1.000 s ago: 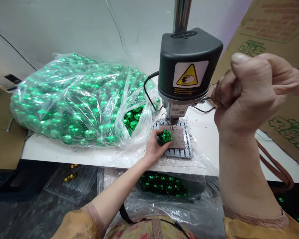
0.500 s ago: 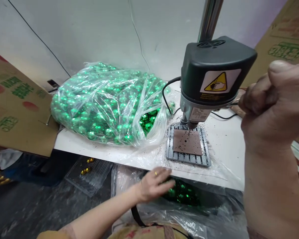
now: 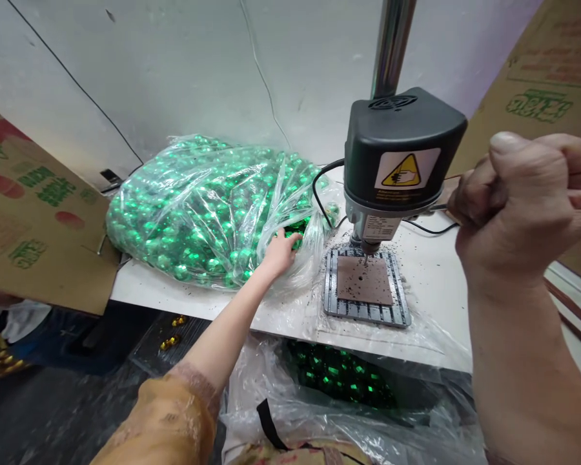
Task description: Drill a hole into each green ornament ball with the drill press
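A clear plastic bag (image 3: 198,206) full of shiny green faceted balls lies on the white table. My left hand (image 3: 281,252) is at the bag's opening, its fingertips among the green balls; whether it grips one is hard to see. On the right, my right hand (image 3: 518,194) is closed around the lever of a black drill press (image 3: 401,155). Under its chuck, a brown square plate (image 3: 363,279) with a small hole rests on the slotted metal base (image 3: 368,314), dark shavings scattered over both.
Below the table edge, a second plastic bag (image 3: 339,378) holds green balls. Cardboard boxes stand at the left (image 3: 43,213) and right (image 3: 542,84). A black cable runs behind the drill. Some gold balls (image 3: 170,342) lie lower left.
My left hand has moved up from above the lower bag to the opening of the bag on the table. My right hand remains on the lever.
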The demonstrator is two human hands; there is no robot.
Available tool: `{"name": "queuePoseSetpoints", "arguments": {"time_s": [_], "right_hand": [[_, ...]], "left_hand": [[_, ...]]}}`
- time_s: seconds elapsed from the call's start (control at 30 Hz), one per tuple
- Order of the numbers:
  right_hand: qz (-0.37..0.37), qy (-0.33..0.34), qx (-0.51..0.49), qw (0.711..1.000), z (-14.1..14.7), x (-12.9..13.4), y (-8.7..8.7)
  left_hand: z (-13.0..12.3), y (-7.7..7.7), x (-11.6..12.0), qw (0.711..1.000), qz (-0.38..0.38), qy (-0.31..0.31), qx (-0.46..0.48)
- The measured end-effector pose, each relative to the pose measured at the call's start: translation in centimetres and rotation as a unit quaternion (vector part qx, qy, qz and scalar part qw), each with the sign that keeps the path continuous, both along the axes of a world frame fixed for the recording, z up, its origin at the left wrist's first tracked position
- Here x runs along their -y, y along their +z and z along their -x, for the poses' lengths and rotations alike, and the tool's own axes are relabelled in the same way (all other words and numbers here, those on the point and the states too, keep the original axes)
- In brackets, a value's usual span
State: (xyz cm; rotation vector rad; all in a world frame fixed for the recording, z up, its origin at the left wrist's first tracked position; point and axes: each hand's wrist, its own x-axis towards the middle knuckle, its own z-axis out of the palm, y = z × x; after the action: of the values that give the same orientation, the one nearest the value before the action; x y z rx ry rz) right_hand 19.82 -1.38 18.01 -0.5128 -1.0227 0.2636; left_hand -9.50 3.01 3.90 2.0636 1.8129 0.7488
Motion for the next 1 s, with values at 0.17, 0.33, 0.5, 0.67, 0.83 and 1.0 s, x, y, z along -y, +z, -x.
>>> {"name": "queuePoseSetpoints", "arguments": {"time_s": [0.17, 0.33, 0.5, 0.67, 0.83, 1.0], "right_hand": [[0.007, 0.006, 0.008, 1.000, 0.1, 0.3, 0.1], [0.003, 0.009, 0.012, 1.000, 0.0, 0.3, -0.2], [0.005, 0.011, 0.029, 0.999, -0.2, 0.3, -0.3], [0.001, 0.012, 0.033, 0.999, -0.1, 0.4, -0.3], [-0.023, 0.014, 0.027, 0.999, -0.1, 0.2, -0.3], [-0.030, 0.015, 0.040, 0.999, -0.1, 0.2, -0.3]], "left_hand": [[-1.1, 2.2, 3.1, 0.916, 0.061, -0.062, 0.392], [-4.2, 1.7, 5.2, 0.763, 0.206, -0.054, 0.611], [-6.0, -0.3, 5.2, 0.724, 0.225, -0.027, 0.652], [-8.0, -3.2, 4.8, 0.771, 0.160, -0.032, 0.616], [-9.4, -5.5, 4.0, 0.836, 0.105, -0.090, 0.531], [-9.7, -6.7, 3.3, 0.873, 0.086, -0.136, 0.461]]}}
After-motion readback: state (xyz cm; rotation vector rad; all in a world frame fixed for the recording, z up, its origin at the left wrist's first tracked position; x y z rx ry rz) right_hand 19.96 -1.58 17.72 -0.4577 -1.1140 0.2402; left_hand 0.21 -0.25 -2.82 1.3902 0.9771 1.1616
